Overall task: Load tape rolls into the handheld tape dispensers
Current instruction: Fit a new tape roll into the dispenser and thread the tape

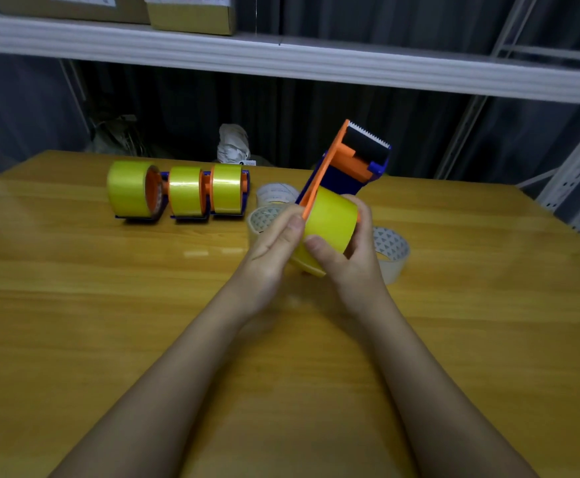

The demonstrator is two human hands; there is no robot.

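Observation:
I hold an orange and blue tape dispenser (352, 158) tilted above the table, its toothed blade end pointing up and away. A yellow tape roll (330, 220) sits at its lower end. My left hand (275, 243) grips the dispenser's orange side plate, thumb on its edge. My right hand (347, 250) curls round the yellow roll, thumb on its front and fingers behind. Three more dispensers with yellow rolls (178, 191) stand in a row at the far left.
Clear tape rolls lie on the wooden table (109, 305): two (275, 194) behind my left hand and one (392, 250) to the right of my right hand. A white shelf (281, 60) with cardboard boxes (192, 15) hangs above. Metal racking (578, 181) stands at right.

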